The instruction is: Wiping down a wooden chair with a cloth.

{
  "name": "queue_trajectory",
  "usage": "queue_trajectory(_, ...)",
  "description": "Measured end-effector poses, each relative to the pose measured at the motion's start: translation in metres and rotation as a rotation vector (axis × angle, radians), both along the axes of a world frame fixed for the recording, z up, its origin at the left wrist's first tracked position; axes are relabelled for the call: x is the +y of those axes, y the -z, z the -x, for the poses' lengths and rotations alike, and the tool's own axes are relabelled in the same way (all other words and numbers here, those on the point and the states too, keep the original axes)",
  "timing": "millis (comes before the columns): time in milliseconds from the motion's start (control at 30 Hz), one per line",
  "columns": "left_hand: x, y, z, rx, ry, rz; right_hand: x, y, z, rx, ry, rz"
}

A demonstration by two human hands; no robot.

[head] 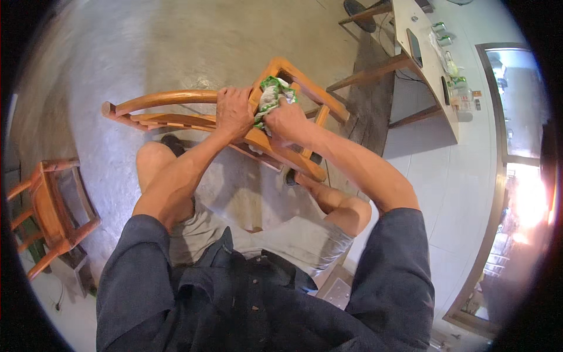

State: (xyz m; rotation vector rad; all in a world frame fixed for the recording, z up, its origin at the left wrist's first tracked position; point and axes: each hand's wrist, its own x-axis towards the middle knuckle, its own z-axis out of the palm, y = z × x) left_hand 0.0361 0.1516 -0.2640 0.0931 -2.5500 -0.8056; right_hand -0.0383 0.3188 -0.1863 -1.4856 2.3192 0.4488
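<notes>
A wooden chair (167, 97) lies tipped over in front of me, its curved back to the left and its legs to the right. My left hand (234, 111) grips the chair frame where the back meets the seat. In my right hand (286, 119) is a bunched white cloth with a green edge (272, 94), pressed against the frame near the seat and leg joint. The fingertips of my right hand are partly hidden in the cloth. My knees are on either side below the chair.
Another wooden chair (55, 211) is at the far left. A table (422, 57) at the upper right bears a dark tablet-like device (414, 47), a phone-like device (445, 90) and several cans. A framed window or glass door (512, 105) is in the right wall. The floor (189, 44) is smooth concrete.
</notes>
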Motion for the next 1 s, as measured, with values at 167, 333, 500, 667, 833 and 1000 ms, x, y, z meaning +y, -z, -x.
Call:
queue_trajectory(167,-0.004,0.006,-0.002,0.000,0.018,-0.021,0.007,0.033,-0.003,-0.130,0.313,0.258)
queue_trajectory(333,-0.004,0.004,-0.001,0.031,-0.014,-0.047,0.024,0.037,-0.043,-0.238,0.494,0.559)
queue_trajectory(500,0.001,-0.004,-0.003,-0.015,0.007,-0.052,0.029,-0.019,-0.019,-0.069,0.146,0.258)
queue_trajectory(667,0.003,0.006,-0.002,0.016,-0.018,-0.024,0.018,0.006,-0.010,-0.029,0.107,0.222)
queue_trajectory(833,-0.005,0.012,-0.003,0.023,0.020,-0.042,0.004,0.020,-0.062,-0.108,0.607,0.537)
queue_trajectory(1000,-0.006,0.018,-0.003,0.048,-0.013,-0.055,0.006,0.021,-0.058,-0.964,1.454,0.836)
